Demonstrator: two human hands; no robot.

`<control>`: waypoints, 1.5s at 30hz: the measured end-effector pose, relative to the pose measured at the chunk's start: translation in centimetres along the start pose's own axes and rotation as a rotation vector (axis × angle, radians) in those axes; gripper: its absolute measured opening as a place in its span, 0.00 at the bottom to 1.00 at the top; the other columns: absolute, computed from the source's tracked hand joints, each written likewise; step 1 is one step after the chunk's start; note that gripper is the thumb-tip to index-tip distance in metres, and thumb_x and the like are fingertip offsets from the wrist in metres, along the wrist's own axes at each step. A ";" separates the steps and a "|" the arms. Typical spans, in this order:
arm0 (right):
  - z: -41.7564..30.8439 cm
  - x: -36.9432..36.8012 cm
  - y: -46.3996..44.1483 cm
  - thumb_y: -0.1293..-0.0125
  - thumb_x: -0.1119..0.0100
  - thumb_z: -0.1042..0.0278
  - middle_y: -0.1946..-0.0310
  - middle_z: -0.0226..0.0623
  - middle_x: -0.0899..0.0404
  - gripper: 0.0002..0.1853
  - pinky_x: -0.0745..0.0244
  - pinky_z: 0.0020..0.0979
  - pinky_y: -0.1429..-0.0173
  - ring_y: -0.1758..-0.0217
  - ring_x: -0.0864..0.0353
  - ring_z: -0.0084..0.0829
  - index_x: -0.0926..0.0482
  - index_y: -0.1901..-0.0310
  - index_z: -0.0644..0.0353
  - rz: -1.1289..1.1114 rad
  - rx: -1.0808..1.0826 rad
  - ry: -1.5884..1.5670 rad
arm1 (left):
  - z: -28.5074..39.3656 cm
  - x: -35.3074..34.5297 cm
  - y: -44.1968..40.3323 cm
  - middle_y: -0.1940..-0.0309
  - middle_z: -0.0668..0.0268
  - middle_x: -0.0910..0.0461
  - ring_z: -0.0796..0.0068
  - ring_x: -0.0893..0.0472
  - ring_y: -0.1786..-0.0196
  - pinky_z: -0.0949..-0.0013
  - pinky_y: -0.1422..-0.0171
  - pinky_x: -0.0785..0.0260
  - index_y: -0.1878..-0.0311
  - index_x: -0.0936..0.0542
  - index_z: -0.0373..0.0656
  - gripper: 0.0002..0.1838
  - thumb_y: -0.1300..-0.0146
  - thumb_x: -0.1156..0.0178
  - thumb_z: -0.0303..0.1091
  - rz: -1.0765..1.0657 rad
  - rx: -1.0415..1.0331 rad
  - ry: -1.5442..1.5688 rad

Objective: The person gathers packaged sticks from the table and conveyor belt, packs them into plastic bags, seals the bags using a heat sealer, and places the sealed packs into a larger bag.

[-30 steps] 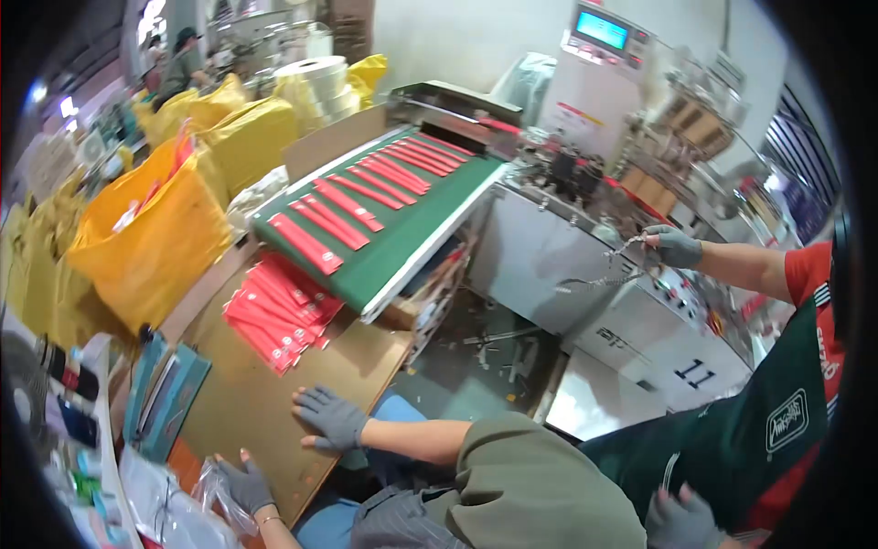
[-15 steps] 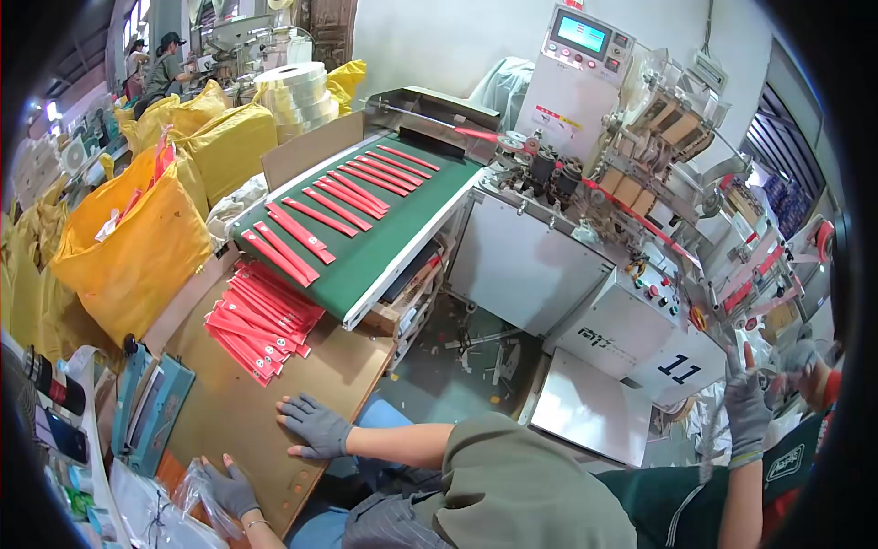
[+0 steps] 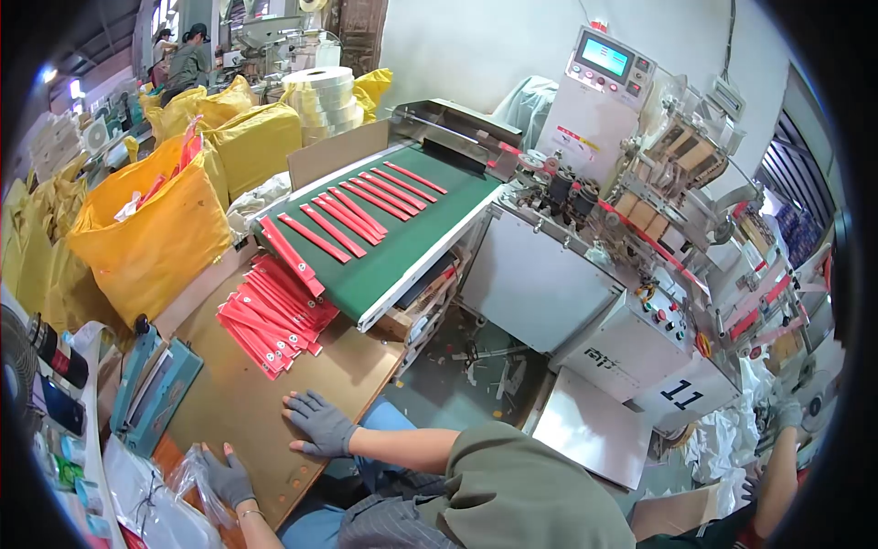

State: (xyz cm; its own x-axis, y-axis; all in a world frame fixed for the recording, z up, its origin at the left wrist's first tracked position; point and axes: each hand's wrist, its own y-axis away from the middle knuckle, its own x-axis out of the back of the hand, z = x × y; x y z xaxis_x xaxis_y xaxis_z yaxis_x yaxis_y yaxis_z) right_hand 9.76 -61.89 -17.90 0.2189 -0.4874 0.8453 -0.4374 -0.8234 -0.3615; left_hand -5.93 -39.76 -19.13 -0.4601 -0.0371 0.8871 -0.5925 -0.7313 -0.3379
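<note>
Where the right hand (image 3: 322,426) rests, brown tabletop (image 3: 352,371), red packets (image 3: 273,322) (undermost hidden)

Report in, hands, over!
Left hand open by plastic; right hand open on board. Red packets piled ahead, more on belt. Nothing between right hand and them.

Your view is bright and fairly even, with small lights (image 3: 76,88) glaring at upper left and the screen (image 3: 604,58) glowing. You get a pale sheen off the white panel (image 3: 590,425). Your right hand (image 3: 320,425) looks sharp; the far background is softer, and the wide lens bows everything inside black corners.
</note>
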 end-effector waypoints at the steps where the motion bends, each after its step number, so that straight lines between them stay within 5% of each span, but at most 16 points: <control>1: -0.1 0.1 0.0 0.37 0.49 0.41 0.33 0.52 0.39 0.35 0.54 0.48 0.25 0.27 0.45 0.49 0.34 0.39 0.65 -0.004 0.003 0.000 | -0.1 -0.2 0.0 0.33 0.43 0.37 0.44 0.38 0.31 0.55 0.27 0.48 0.37 0.34 0.32 0.30 0.33 0.48 0.46 0.000 0.005 0.000; 12: -0.2 0.8 -1.0 0.40 0.44 0.47 0.37 0.55 0.37 0.33 0.48 0.50 0.29 0.32 0.41 0.55 0.33 0.42 0.65 -0.001 0.043 -0.041 | 1.1 1.0 0.1 0.34 0.43 0.37 0.44 0.38 0.31 0.49 0.27 0.49 0.37 0.32 0.32 0.31 0.35 0.46 0.48 -0.048 0.123 0.086; 18: 1.9 2.1 -9.0 0.46 0.36 0.41 0.33 0.70 0.50 0.49 0.51 0.54 0.28 0.30 0.49 0.64 0.44 0.34 0.70 0.112 -0.014 -0.043 | 0.8 0.5 -0.5 0.36 0.43 0.34 0.42 0.32 0.36 0.50 0.34 0.39 0.34 0.35 0.35 0.35 0.35 0.49 0.55 -0.023 0.174 0.068; 20: 6.5 1.8 -15.7 0.52 0.32 0.39 0.32 0.68 0.51 0.54 0.48 0.51 0.28 0.29 0.50 0.63 0.45 0.31 0.66 0.189 -0.124 0.149 | 1.2 0.3 -0.9 0.36 0.43 0.34 0.41 0.31 0.37 0.50 0.36 0.37 0.35 0.33 0.36 0.35 0.36 0.48 0.56 -0.080 0.225 0.147; 23: 12.3 4.4 -22.1 0.54 0.37 0.28 0.29 0.66 0.54 0.61 0.44 0.44 0.28 0.28 0.46 0.57 0.50 0.28 0.64 -0.051 -0.503 0.276 | 1.8 0.2 -1.6 0.38 0.43 0.32 0.41 0.30 0.39 0.51 0.37 0.36 0.36 0.33 0.37 0.35 0.36 0.48 0.57 -0.033 0.197 0.141; 26: 17.8 3.2 -22.8 0.55 0.33 0.34 0.41 0.64 0.32 0.54 0.28 0.43 0.40 0.41 0.26 0.56 0.42 0.33 0.64 -0.179 -0.697 0.032 | 3.1 0.0 -2.6 0.42 0.43 0.28 0.40 0.28 0.41 0.51 0.36 0.37 0.39 0.30 0.36 0.33 0.37 0.44 0.54 0.006 0.141 0.130; 28: 14.9 3.0 -22.6 0.54 0.33 0.39 0.49 0.63 0.25 0.46 0.28 0.45 0.42 0.45 0.24 0.57 0.35 0.40 0.64 -0.077 -0.640 0.041 | 3.2 -1.9 -3.9 0.43 0.44 0.27 0.42 0.28 0.41 0.52 0.36 0.37 0.40 0.30 0.35 0.33 0.37 0.44 0.55 0.018 0.075 0.132; 30: 12.8 4.6 -23.2 0.51 0.33 0.43 0.45 0.59 0.27 0.42 0.30 0.42 0.39 0.41 0.26 0.54 0.34 0.40 0.66 -0.208 -0.656 -0.112 | 4.6 -3.1 -5.6 0.42 0.46 0.27 0.45 0.28 0.41 0.53 0.36 0.37 0.39 0.30 0.35 0.33 0.37 0.44 0.54 -0.046 0.031 0.246; 32: 15.1 3.4 -23.2 0.49 0.31 0.45 0.40 0.55 0.29 0.44 0.35 0.38 0.34 0.37 0.29 0.47 0.35 0.37 0.66 -0.046 -0.526 -0.407 | 5.7 -4.5 -6.9 0.41 0.48 0.27 0.46 0.28 0.40 0.54 0.35 0.37 0.37 0.31 0.36 0.35 0.37 0.45 0.55 -0.047 -0.026 0.270; 35: 12.3 14.9 -23.9 0.44 0.34 0.47 0.38 0.54 0.31 0.41 0.39 0.37 0.31 0.33 0.33 0.46 0.34 0.36 0.69 0.182 -0.303 -0.369 | 7.6 -4.0 -8.7 0.38 0.51 0.29 0.49 0.29 0.38 0.56 0.35 0.37 0.34 0.35 0.38 0.37 0.36 0.47 0.58 -0.150 -0.030 0.309; 37: 21.6 17.4 -24.0 0.39 0.45 0.38 0.39 0.56 0.31 0.41 0.40 0.39 0.31 0.33 0.34 0.50 0.32 0.38 0.71 0.398 -0.351 0.240 | 8.2 -3.8 -8.6 0.34 0.54 0.33 0.51 0.31 0.34 0.58 0.33 0.37 0.30 0.39 0.41 0.40 0.37 0.50 0.62 -0.213 -0.017 0.335; 38: 26.7 19.2 -23.6 0.38 0.50 0.33 0.40 0.57 0.30 0.44 0.38 0.38 0.32 0.35 0.32 0.51 0.32 0.39 0.72 0.369 -0.534 0.418 | 8.0 -4.4 -8.5 0.34 0.54 0.33 0.51 0.31 0.34 0.58 0.33 0.37 0.30 0.39 0.41 0.40 0.37 0.50 0.62 -0.218 -0.006 0.347; 40: 32.3 21.2 -21.5 0.38 0.52 0.31 0.42 0.57 0.28 0.43 0.37 0.38 0.33 0.37 0.31 0.52 0.31 0.39 0.70 0.306 -1.013 0.243 | 7.6 -5.4 -8.5 0.32 0.54 0.36 0.51 0.31 0.34 0.58 0.32 0.38 0.31 0.38 0.41 0.41 0.37 0.49 0.62 -0.155 -0.069 0.266; 42: 25.9 21.0 -20.6 0.37 0.53 0.33 0.42 0.55 0.28 0.42 0.36 0.39 0.34 0.38 0.30 0.53 0.32 0.38 0.68 0.026 -0.799 -0.083 | 8.0 -4.5 -8.7 0.32 0.54 0.36 0.51 0.31 0.34 0.58 0.32 0.38 0.31 0.38 0.40 0.41 0.37 0.49 0.62 -0.179 -0.043 0.298; 43: 26.8 18.4 -20.3 0.36 0.52 0.35 0.39 0.57 0.31 0.42 0.38 0.41 0.32 0.36 0.32 0.52 0.34 0.37 0.72 0.014 -0.458 0.097 | 8.0 -4.6 -8.7 0.32 0.53 0.36 0.51 0.31 0.34 0.58 0.32 0.38 0.31 0.38 0.39 0.41 0.37 0.48 0.62 -0.187 -0.046 0.282; 45: 20.6 14.7 -20.1 0.38 0.49 0.34 0.35 0.61 0.38 0.47 0.47 0.39 0.26 0.29 0.42 0.51 0.39 0.35 0.75 -0.059 -0.339 0.254 | 8.0 -4.9 -8.5 0.32 0.53 0.36 0.51 0.31 0.34 0.58 0.32 0.38 0.31 0.37 0.39 0.41 0.37 0.48 0.62 -0.201 -0.043 0.268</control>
State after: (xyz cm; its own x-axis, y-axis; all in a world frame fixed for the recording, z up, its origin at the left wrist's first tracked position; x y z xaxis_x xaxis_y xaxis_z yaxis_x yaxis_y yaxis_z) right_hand 39.77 -58.51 -6.28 0.0490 -0.3208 0.9459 -0.7016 -0.6851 -0.1960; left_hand 6.61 -38.83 -18.07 -0.4854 0.2896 0.8249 -0.7139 -0.6759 -0.1828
